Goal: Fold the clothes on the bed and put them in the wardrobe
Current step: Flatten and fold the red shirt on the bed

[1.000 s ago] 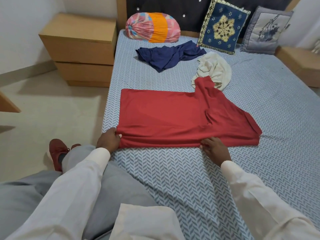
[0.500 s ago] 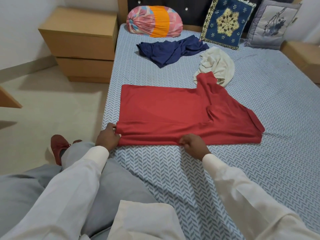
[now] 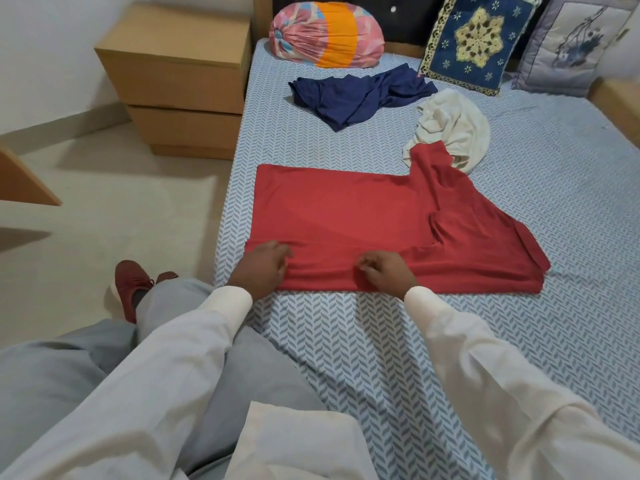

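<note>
A red T-shirt (image 3: pixel 363 216) lies folded lengthwise on the bed (image 3: pixel 346 341), one sleeve pointing up at the far right. My left hand (image 3: pixel 261 270) rests on its near left corner, fingers bent over the hem. My right hand (image 3: pixel 386 273) pinches the near folded edge at the shirt's middle. A crumpled navy garment (image 3: pixel 360 95) lies further up the bed. A cream garment (image 3: pixel 453 128) sits bunched to its right, partly under the red sleeve.
A wooden two-drawer nightstand (image 3: pixel 180 74) stands left of the bed. A pink and orange bolster (image 3: pixel 327 34), a blue embroidered cushion (image 3: pixel 478 39) and a grey cushion (image 3: pixel 571 43) line the headboard. My legs and a red shoe (image 3: pixel 130 287) hang over the bed's left edge.
My right hand has slid left along the shirt's near edge to its middle. My left hand has moved slightly onto the near left corner.
</note>
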`<state>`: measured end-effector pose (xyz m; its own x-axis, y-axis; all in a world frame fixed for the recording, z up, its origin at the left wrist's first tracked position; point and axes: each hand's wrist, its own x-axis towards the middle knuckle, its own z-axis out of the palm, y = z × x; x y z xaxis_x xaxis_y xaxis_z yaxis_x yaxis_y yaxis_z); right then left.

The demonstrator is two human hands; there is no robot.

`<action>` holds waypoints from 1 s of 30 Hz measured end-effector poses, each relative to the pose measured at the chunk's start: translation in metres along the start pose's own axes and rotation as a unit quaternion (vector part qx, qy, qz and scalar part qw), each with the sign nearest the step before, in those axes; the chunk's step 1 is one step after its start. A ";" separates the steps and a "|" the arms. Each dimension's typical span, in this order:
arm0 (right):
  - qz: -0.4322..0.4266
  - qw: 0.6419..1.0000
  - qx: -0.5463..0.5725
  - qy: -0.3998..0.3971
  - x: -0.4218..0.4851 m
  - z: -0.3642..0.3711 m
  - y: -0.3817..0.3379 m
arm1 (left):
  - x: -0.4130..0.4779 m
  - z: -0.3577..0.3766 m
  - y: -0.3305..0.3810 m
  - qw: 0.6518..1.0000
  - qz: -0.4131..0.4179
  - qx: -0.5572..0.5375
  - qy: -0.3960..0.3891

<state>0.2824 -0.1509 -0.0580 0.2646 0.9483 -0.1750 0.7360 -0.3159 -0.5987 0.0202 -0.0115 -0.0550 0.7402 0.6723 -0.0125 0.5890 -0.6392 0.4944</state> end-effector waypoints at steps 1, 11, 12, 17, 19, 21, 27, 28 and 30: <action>-0.001 0.999 0.005 -0.041 0.002 -0.001 -0.003 | 0.002 0.004 0.000 0.998 0.002 0.008 -0.057; 0.140 0.979 -0.151 0.010 0.044 -0.030 0.030 | 0.041 0.009 0.000 0.987 -0.102 0.099 -0.069; 0.147 0.976 -0.159 -0.022 0.045 -0.035 0.030 | 0.046 0.007 -0.001 0.985 -0.114 0.108 -0.077; 0.147 0.980 -0.129 0.035 0.055 -0.043 0.035 | 0.058 0.005 -0.011 0.982 -0.142 0.122 -0.001; 0.130 0.981 -0.134 0.049 0.052 -0.034 0.034 | 0.053 0.009 -0.013 0.980 -0.160 0.115 0.021; 0.099 0.981 -0.118 0.119 0.047 -0.022 0.036 | 0.048 0.016 -0.014 0.977 -0.177 0.103 0.062; -0.003 0.981 -0.147 0.129 0.020 -0.002 0.049 | 0.035 0.042 -0.008 0.980 -0.023 0.196 0.002; 0.008 0.979 -0.149 0.142 0.014 -0.005 0.058 | 0.032 0.046 -0.010 0.980 -0.037 0.193 -0.030; 0.058 0.968 -0.162 0.183 0.005 -0.016 0.085 | 0.028 0.054 -0.017 0.979 -0.072 0.177 -0.066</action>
<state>0.3558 -0.1738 -0.0970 0.5162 0.8510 0.0969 0.8294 -0.4684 -0.3045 0.0479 -0.0022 -0.1102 0.6634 0.7254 -0.1834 0.7482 -0.6467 0.1481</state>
